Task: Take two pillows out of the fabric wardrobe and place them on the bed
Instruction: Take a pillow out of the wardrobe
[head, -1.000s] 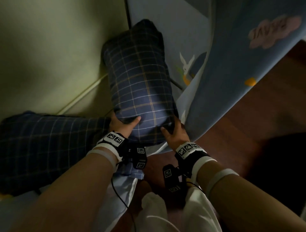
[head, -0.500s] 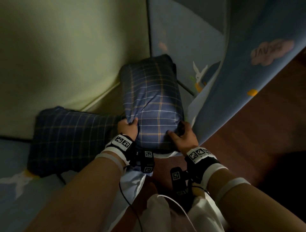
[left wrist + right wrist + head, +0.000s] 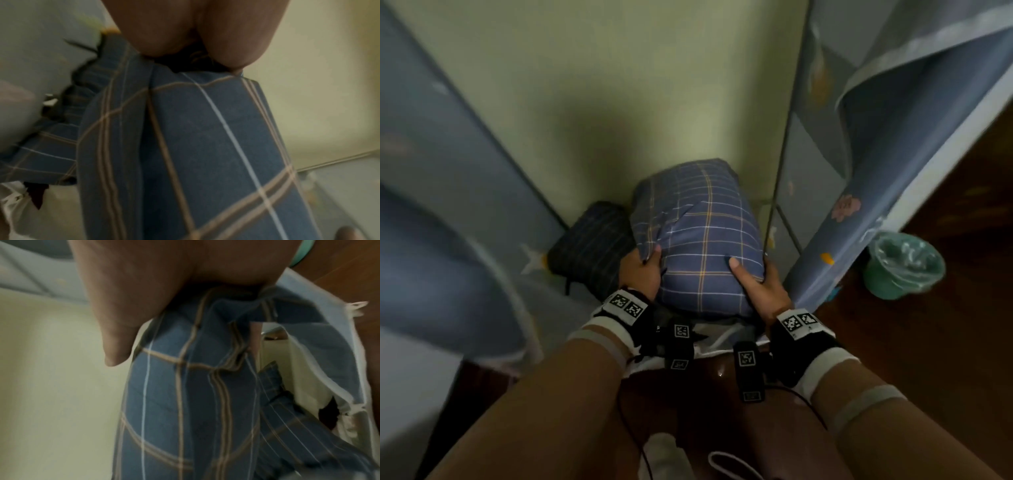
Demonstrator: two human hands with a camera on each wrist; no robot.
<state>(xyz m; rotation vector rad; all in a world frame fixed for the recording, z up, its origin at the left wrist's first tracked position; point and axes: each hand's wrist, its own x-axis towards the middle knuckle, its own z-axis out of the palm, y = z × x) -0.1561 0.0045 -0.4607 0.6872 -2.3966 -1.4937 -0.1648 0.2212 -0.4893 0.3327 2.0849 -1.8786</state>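
A blue plaid pillow [image 3: 698, 233] stands on end at the mouth of the fabric wardrobe [image 3: 822, 192], and both hands hold its near end. My left hand [image 3: 643, 274] grips its left edge, bunching the cloth, which shows in the left wrist view as the pillow [image 3: 205, 146] under the left hand [image 3: 195, 40]. My right hand [image 3: 760, 284] clasps the right side, thumb laid on top; in the right wrist view the pillow [image 3: 185, 402] hangs below the right hand [image 3: 133, 296]. A second, darker plaid pillow [image 3: 592, 253] lies low on the wardrobe floor to the left.
The wardrobe's blue printed curtain [image 3: 893, 164] hangs drawn aside at the right, another blue panel [image 3: 441, 205] at the left. A pale green wall [image 3: 619, 85] is behind. A green bin with a plastic liner [image 3: 904, 267] stands on the dark wooden floor [image 3: 945, 342] at the right.
The pillow has come toward me and more upright between my hands. The view has swung left, bringing the left panel and the green bin into sight. Both hands keep their hold.
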